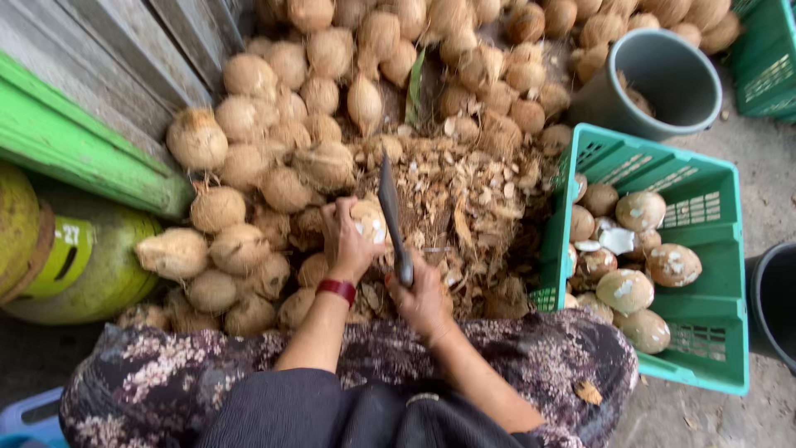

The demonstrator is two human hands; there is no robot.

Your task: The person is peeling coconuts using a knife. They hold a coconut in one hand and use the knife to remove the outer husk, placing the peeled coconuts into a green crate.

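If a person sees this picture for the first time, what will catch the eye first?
Most striking is the big heap of husked coconuts filling the upper left and middle. In the centre, the left hand grips one coconut while the right hand holds a long dark knife against it. At the right, a green plastic crate holds peeled coconuts.

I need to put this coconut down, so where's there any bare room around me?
Bare concrete shows right of the green crate, between the grey bucket and black bucket. The crate's far end has bare floor too. Crowded: the coconut pile at left and husk scraps ahead, where the left hand grips a coconut and the right hand a knife.
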